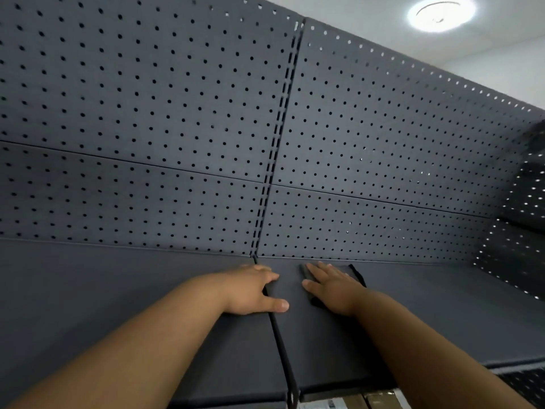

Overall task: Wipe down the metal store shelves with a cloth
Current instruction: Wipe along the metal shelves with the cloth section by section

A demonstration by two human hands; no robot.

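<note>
Two dark grey metal shelves meet at a seam: the left shelf [103, 290] and the right shelf [442, 305]. A dark cloth [358, 273], nearly the shelf's colour, lies flat on the right shelf near the back. My right hand [333, 286] presses on it with straight fingers, and the cloth's edges show around the hand. My left hand [253, 290] rests flat on the left shelf beside the seam, fingers spread, thumb reaching across the gap.
A dark pegboard back panel [177, 128] rises behind the shelves, split by a slotted upright [277, 149]. A perforated side panel [519, 225] closes the right end. Boxes [354, 402] show below the shelf's front edge. A ceiling light [442, 13] glows above.
</note>
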